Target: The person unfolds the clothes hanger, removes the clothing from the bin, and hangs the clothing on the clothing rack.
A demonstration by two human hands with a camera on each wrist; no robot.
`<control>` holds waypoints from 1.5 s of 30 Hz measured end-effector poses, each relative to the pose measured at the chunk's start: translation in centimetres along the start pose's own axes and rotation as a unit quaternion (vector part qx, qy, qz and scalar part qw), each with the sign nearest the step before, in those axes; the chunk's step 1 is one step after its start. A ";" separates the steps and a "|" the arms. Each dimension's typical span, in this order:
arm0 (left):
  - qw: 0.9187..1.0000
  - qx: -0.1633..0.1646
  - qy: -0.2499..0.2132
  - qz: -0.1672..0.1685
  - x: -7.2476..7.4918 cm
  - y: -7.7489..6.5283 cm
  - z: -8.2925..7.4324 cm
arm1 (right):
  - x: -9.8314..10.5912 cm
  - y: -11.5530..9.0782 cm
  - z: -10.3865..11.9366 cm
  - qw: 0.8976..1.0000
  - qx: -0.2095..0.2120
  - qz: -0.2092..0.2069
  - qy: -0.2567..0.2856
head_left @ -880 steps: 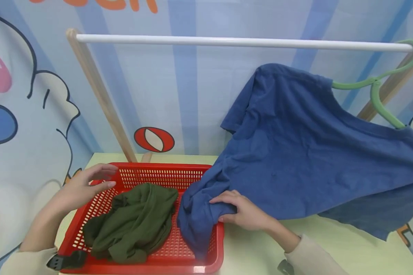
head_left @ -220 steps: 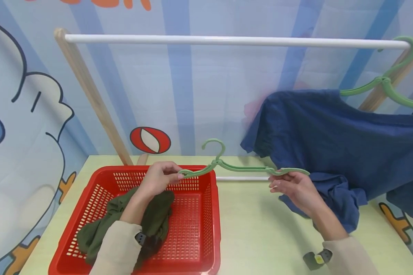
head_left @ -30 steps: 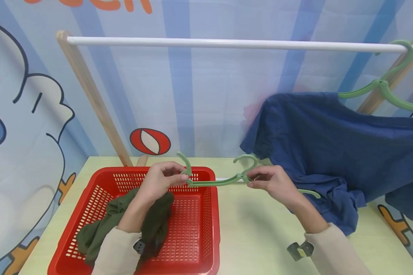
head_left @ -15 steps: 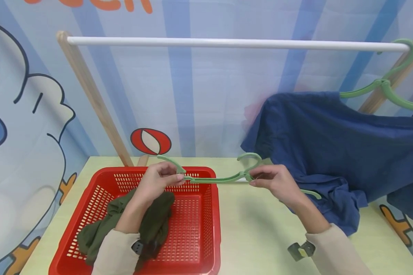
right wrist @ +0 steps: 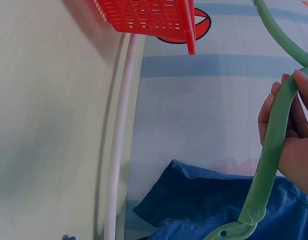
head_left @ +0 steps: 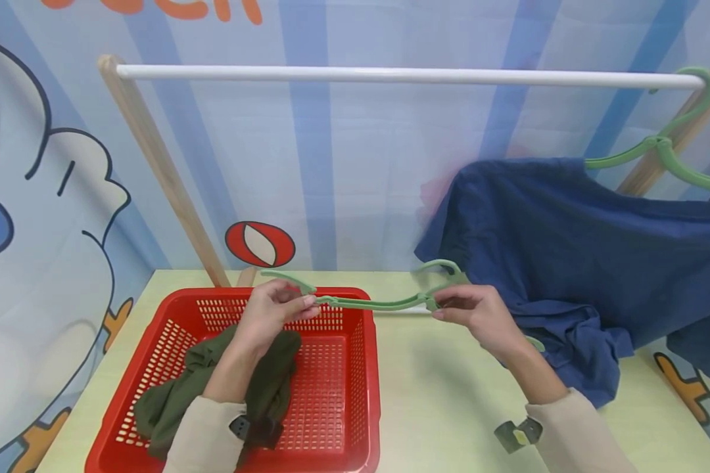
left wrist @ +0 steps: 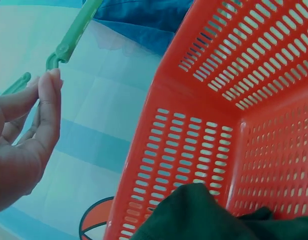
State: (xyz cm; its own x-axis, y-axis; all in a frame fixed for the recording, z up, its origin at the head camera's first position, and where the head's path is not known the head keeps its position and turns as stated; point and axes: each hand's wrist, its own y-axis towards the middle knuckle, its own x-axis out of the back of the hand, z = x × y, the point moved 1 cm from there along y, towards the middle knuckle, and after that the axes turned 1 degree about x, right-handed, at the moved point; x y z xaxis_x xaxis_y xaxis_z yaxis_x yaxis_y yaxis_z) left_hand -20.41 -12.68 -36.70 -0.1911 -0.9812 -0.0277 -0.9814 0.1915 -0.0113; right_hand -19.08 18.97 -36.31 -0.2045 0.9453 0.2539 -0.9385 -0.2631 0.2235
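Note:
Both hands hold a light green folding hanger [head_left: 378, 305] level above the basket's back edge. My left hand [head_left: 269, 315] pinches it at the joint near its left end, whose end piece [head_left: 286, 279] slants up and back past the fingers. At the middle, under the hook [head_left: 444, 265], the thumb and fingers of my right hand [head_left: 476, 312] grip it. In the right wrist view the hanger's other arm [right wrist: 274, 135] runs down past the palm to another joint. A dark green garment [head_left: 177, 401] lies crumpled in the red basket [head_left: 371, 381].
A blue T-shirt [head_left: 568, 249] hangs on a second green hanger [head_left: 621, 157] at the right end of the white rail [head_left: 378, 74]. Its lower part bunches on the pale tabletop [head_left: 432, 394]. A wooden post [head_left: 160, 164] stands behind the basket.
The blue T-shirt's hem has left the basket, and a second hanger is in both hands. Over the last second its left end piece has swung outward and flatter, while the hook has tipped back.

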 end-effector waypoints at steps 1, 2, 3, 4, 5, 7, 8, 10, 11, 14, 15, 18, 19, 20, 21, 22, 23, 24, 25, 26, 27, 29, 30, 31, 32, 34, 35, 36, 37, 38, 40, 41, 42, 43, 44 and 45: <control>1.000 0.000 -0.011 -0.003 0.0 0.0 0.0 | 0.0 0.0 -0.1 1.000 0.002 0.000 0.005; 1.000 0.001 -0.023 -0.007 -0.1 0.0 0.1 | 0.0 -0.1 -0.2 1.000 0.005 0.001 0.009; 0.999 0.003 -0.033 -0.011 -0.1 0.0 0.1 | 0.0 -0.1 -0.3 1.000 0.008 0.000 0.012; 0.999 0.004 -0.045 -0.015 -0.2 0.0 0.2 | 0.0 -0.1 -0.4 1.000 0.011 -0.001 0.015; 0.998 0.006 -0.056 -0.019 -0.2 0.0 0.2 | -0.1 -0.1 -0.5 1.000 0.012 -0.003 0.018; 0.997 0.006 -0.076 -0.025 -0.3 -0.1 0.3 | -0.2 -0.2 -0.7 0.999 0.017 -0.005 0.030; 0.996 0.005 -0.087 -0.027 -0.3 -0.1 0.3 | -0.3 -0.2 -0.8 0.999 0.019 -0.007 0.035; 0.993 0.000 -0.112 -0.026 -0.5 -0.1 0.4 | -0.5 -0.2 -1.0 0.998 0.022 -0.010 0.053; 0.992 -0.002 -0.123 -0.026 -0.5 0.0 0.4 | -0.6 -0.2 -1.1 0.997 0.024 -0.009 0.068; 0.988 -0.003 -0.154 -0.027 -0.7 0.1 0.5 | -1.0 -0.3 -1.4 0.994 0.026 -0.008 0.104; 0.987 -0.002 -0.161 -0.028 -0.7 0.1 0.6 | -1.1 -0.3 -1.4 0.993 0.027 -0.008 0.112; 0.984 -0.001 -0.176 -0.032 -0.8 0.3 0.7 | -1.3 -0.3 -1.5 0.992 0.027 -0.012 0.119; 0.984 -0.002 -0.177 -0.033 -0.8 0.3 0.8 | -1.3 -0.3 -1.5 0.993 0.026 -0.014 0.116; 0.983 -0.003 -0.178 -0.034 -0.8 0.3 0.8 | -1.3 -0.3 -1.5 0.993 0.024 -0.016 0.113; 0.983 -0.003 -0.179 -0.034 -0.8 0.4 0.8 | -1.3 -0.3 -1.5 0.994 0.020 -0.017 0.110; 0.983 -0.004 -0.181 -0.035 -0.8 0.4 0.9 | -1.3 -0.3 -1.5 0.994 0.016 -0.018 0.106; 0.983 -0.004 -0.182 -0.035 -0.8 0.4 0.9 | -1.3 -0.3 -1.4 0.995 0.011 -0.019 0.100; 0.983 -0.005 -0.182 -0.036 -0.8 0.4 0.9 | -1.3 -0.3 -1.3 0.996 0.007 -0.018 0.092; 0.982 -0.006 -0.184 -0.035 -0.7 0.3 0.9 | -1.3 -0.3 -1.3 0.996 0.005 -0.018 0.082; 0.982 -0.005 -0.184 -0.035 -0.7 0.3 1.0 | -1.3 -0.2 -1.2 0.997 0.001 -0.018 0.072; 0.982 -0.005 -0.185 -0.034 -0.6 0.3 1.0 | -1.3 -0.2 -1.1 0.998 -0.001 -0.018 0.061; 0.982 -0.007 -0.187 -0.032 -0.5 0.3 1.1 | -1.2 0.0 -1.1 0.999 -0.003 -0.019 0.039; 0.982 -0.007 -0.187 -0.031 -0.5 0.4 1.1 | -1.2 0.1 -1.0 0.999 -0.002 -0.020 0.030; 0.982 -0.008 -0.186 -0.029 -0.5 0.4 1.1 | -1.2 0.1 -1.0 0.999 -0.004 -0.020 0.024; 0.982 -0.009 -0.185 -0.028 -0.4 0.4 1.1 | -1.3 0.1 -1.0 1.000 -0.007 -0.021 0.021; 0.982 -0.009 -0.184 -0.027 -0.4 0.4 1.1 | -1.3 0.1 -1.0 1.000 -0.012 -0.023 0.016; 0.983 -0.008 -0.183 -0.024 -0.4 0.4 1.0 | -1.4 0.1 -0.9 0.999 -0.013 -0.025 0.015; 0.983 -0.004 -0.182 -0.022 -0.3 0.4 1.0 | -1.4 0.1 -0.8 0.999 -0.015 -0.027 0.014; 0.984 0.001 -0.179 -0.018 -0.3 0.4 0.9 | -1.4 0.2 -0.7 0.999 -0.017 -0.030 0.013; 0.985 0.007 -0.173 -0.013 -0.2 0.4 0.8 | -1.4 0.2 -0.6 0.999 -0.019 -0.032 0.011; 0.989 0.021 -0.148 0.003 0.1 0.3 0.5 | -1.4 0.3 -0.4 0.999 -0.021 -0.036 0.008; 0.991 0.028 -0.128 0.015 0.4 0.3 0.3 | -1.3 0.3 -0.3 0.999 -0.021 -0.038 0.005; 0.994 0.036 -0.105 0.025 0.6 0.2 0.1 | -1.2 0.4 -0.2 0.999 -0.021 -0.041 0.003; 0.996 0.041 -0.077 0.035 0.8 0.2 -0.1 | -1.1 0.4 -0.1 0.999 -0.023 -0.044 0.000; 0.997 0.046 -0.046 0.044 1.1 0.1 -0.2 | -0.9 0.4 -0.1 0.999 -0.023 -0.048 -0.001; 0.997 0.050 -0.016 0.053 1.4 0.0 -0.4 | -0.7 0.3 0.0 0.998 -0.024 -0.052 0.000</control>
State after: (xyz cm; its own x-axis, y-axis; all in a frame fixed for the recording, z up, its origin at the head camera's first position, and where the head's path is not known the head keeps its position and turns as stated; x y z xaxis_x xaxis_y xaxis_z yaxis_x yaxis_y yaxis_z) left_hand -20.72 -14.09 -36.32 -0.2916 -0.9542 -0.0666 -0.9488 0.2974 -0.1067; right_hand -19.25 18.22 -36.41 -0.1061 0.9670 0.2314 -0.9666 -0.1549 0.2040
